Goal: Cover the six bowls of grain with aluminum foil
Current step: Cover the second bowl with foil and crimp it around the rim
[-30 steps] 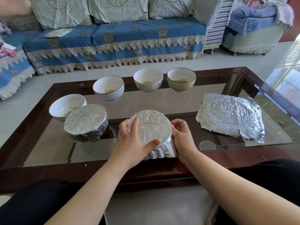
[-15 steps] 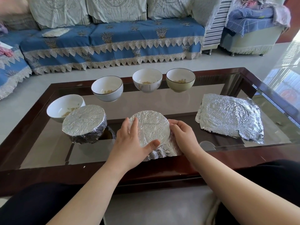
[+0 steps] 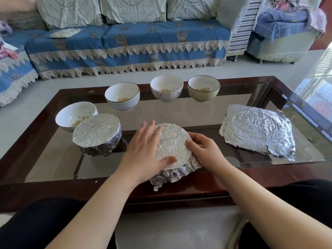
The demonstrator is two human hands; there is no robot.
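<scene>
From the head camera we see a glass-topped coffee table (image 3: 179, 115) with a dark wooden frame. Near its front edge stands the bowl being covered (image 3: 172, 146), its foil flat over the top and crumpled loose down the near side. Our left hand (image 3: 143, 153) lies on the left part of the foil with straight, spread fingers and the thumb pressing the near rim. Our right hand (image 3: 206, 150) holds the right rim with curled fingers that pinch the foil there.

To the left of it, apart, sits a second bowl already wrapped in foil (image 3: 98, 135). Just behind that one, partly hidden by it, is an uncovered white bowl (image 3: 71, 115) near the left edge. Along the far edge three more open bowls stand in a row: a white bowl with a dark rim (image 3: 122, 96), a white bowl with a pattern (image 3: 166, 88) and a greenish bowl (image 3: 203, 88). Grain shows in all four. Loose foil sheets (image 3: 256, 128) lie flat toward the right edge.

Behind the table there is a pale floor (image 3: 53, 87), a sofa with a blue cover (image 3: 125, 45) and an armchair (image 3: 280, 33).
</scene>
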